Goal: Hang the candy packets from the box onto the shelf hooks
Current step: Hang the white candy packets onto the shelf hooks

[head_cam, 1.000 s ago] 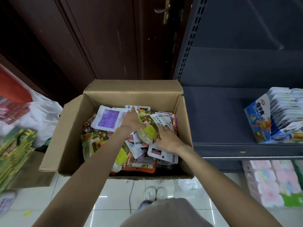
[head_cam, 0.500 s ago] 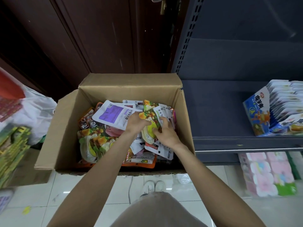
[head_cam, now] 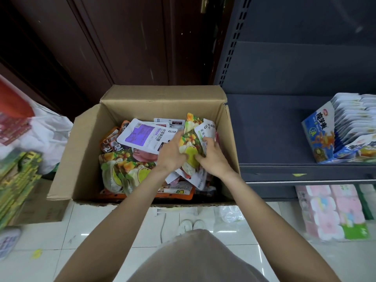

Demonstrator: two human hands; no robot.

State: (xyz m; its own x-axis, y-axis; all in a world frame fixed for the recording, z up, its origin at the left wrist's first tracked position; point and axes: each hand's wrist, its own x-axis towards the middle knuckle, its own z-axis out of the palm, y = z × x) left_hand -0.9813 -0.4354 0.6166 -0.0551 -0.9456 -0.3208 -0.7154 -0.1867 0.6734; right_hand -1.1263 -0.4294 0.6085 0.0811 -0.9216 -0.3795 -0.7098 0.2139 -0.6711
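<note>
An open cardboard box (head_cam: 85, 139) on the floor holds several candy packets: a white and purple one (head_cam: 142, 134), green fruit-print ones (head_cam: 120, 171) and orange ones at the bottom. My left hand (head_cam: 173, 153) and my right hand (head_cam: 211, 157) are both inside the box, closed from either side on a bunch of fruit-print packets (head_cam: 192, 139) lifted slightly above the pile. No shelf hooks are in sight.
A dark grey shelf unit (head_cam: 274, 129) stands right of the box, with a blue display carton of packets (head_cam: 325, 137) on it and pink tissue packs (head_cam: 333, 212) below. A white plastic bag (head_cam: 48, 135) and green packets (head_cam: 16, 180) lie left. A dark wooden door is behind.
Both hands have closed together around the fruit-print packets and raised the bunch a little; earlier they were spread, sorting through the pile.
</note>
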